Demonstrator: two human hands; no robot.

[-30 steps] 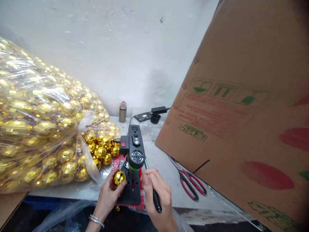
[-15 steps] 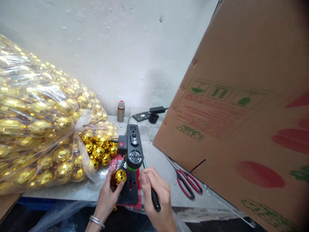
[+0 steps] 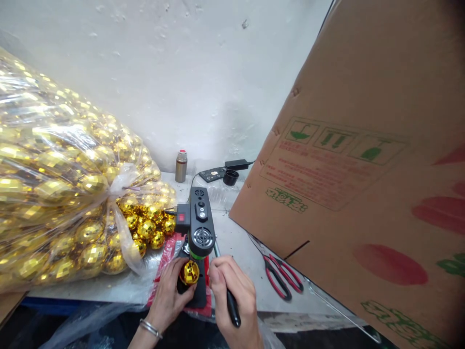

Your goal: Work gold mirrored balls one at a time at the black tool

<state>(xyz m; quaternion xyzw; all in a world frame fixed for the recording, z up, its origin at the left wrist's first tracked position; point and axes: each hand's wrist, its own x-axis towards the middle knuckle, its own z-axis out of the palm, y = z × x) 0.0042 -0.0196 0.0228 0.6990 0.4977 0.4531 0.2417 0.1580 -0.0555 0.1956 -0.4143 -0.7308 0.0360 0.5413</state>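
My left hand (image 3: pixel 172 290) grips a shiny gold mirrored ball (image 3: pixel 190 273) between thumb and fingers. The ball is just below the front end of a small black bench press (image 3: pixel 202 218), over its slotted base plate (image 3: pixel 198 295). A round, darker spot faces up on the ball. My right hand (image 3: pixel 234 291) is closed around the black grip of a lever (image 3: pixel 233 308) at the press's right side. Beneath the press lies a red plastic sheet (image 3: pixel 165 264). Whether the ball touches the base is hidden by my fingers.
A big clear bag of gold balls (image 3: pixel 69 194) fills the left, with loose gold balls (image 3: pixel 147 229) beside the press. Red-and-black scissors (image 3: pixel 281 278) lie to the right, by a large cardboard box (image 3: pixel 345 169). Behind stand a metal flask (image 3: pixel 180 167) and a black cap (image 3: pixel 230 178).
My left hand has carried the ball rightward and slightly nearer, under the press head, and turned it so a round spot faces up. My right hand stays on the lever.
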